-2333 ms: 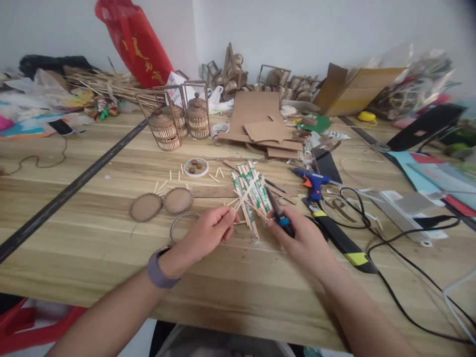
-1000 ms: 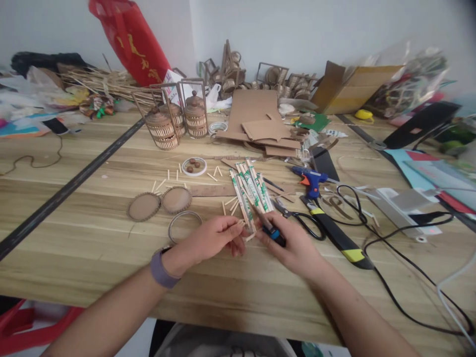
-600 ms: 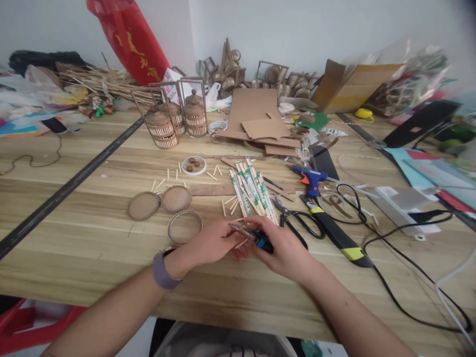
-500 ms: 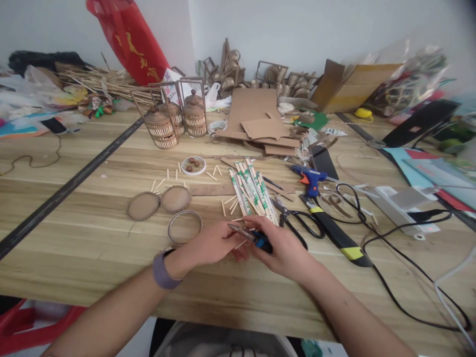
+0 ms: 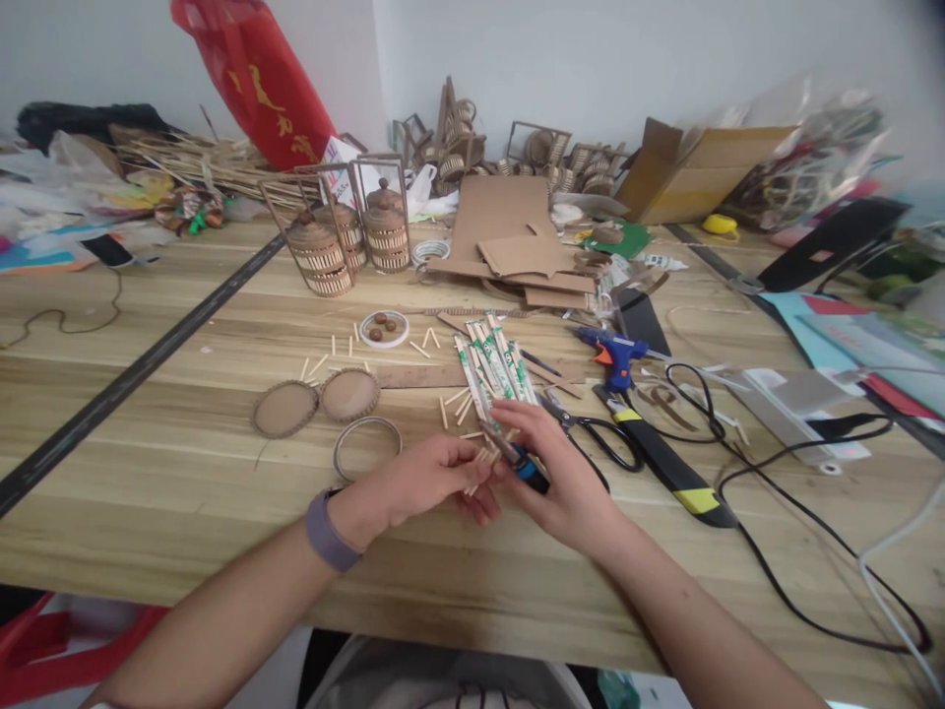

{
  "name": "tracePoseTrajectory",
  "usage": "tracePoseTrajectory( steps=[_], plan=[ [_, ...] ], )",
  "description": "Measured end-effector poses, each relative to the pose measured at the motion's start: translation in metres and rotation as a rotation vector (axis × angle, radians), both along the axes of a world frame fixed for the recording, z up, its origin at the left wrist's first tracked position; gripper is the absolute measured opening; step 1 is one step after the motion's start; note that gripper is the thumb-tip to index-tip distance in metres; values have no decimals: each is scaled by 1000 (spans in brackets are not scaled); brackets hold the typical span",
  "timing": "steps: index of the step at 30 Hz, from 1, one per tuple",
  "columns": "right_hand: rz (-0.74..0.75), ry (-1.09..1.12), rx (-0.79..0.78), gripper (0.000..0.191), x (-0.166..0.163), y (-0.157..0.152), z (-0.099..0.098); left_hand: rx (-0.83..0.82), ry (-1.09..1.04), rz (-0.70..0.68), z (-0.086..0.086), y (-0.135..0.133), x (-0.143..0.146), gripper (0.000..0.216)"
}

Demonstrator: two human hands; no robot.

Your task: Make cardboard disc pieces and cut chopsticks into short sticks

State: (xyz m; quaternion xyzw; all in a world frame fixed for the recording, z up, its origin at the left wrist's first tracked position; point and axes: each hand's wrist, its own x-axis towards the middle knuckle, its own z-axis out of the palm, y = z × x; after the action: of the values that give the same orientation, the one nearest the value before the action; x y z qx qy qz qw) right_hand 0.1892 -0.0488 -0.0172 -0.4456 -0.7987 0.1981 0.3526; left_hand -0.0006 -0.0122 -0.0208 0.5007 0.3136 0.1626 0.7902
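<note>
A: What does the left hand [image 5: 426, 483] have?

B: A small bunch of short sticks [image 5: 480, 467]. The grip is narrow, thumb and fingers pinched on them, over the near part of the tabletop [image 5: 221, 532].

A: And the right hand [image 5: 555, 475]?

B: It's wrapped round the blue-and-black handle of some pliers [image 5: 530, 473]. Their metal end is right by the bunch, but I can't tell whether it touches.

A: What lies just past the hands?

B: A heap of chopsticks [image 5: 488, 366] in green-and-white wrappers. Right of it are the scissors [image 5: 567, 418], partly hidden by the right hand, then a black-and-yellow tool [image 5: 668, 461]. The blue glue gun [image 5: 622, 354] lies a bit further back.

A: And on the left?

B: A thin ring [image 5: 339, 455] near the left hand, with two round discs [image 5: 284, 409] side by side beyond it. Further back, a white hoop [image 5: 406, 338] surrounds three brown balls [image 5: 379, 319], with loose stick pieces [image 5: 333, 346] scattered about.

A: Anything behind those?

B: Three lidded baskets [image 5: 323, 264] with tall handles, standing left of some cardboard sheets [image 5: 502, 212].
</note>
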Motion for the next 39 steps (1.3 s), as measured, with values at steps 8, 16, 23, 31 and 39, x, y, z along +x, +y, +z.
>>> tracePoseTrajectory(
  steps=[8, 16, 23, 31, 39],
  plan=[
    [-195, -99, 68, 68, -14, -6, -10, -67, -28, 338, -7, -1, 6, 35],
    [-216, -203, 111, 68, -19, -6, -18, -22, -35, 357, -9, -9, 14, 11],
    [-251, -217, 118, 67, -17, -5, -21, 25, -2, 362, -11, -10, 16, 13],
    [-267, 30, -43, 68, -10, -1, -8, -16, -80, 433, -8, -3, 8, 38],
    [23, 815, -957, 59, -10, 1, -2, 86, -142, 449, -4, 3, 2, 37]
  ],
)
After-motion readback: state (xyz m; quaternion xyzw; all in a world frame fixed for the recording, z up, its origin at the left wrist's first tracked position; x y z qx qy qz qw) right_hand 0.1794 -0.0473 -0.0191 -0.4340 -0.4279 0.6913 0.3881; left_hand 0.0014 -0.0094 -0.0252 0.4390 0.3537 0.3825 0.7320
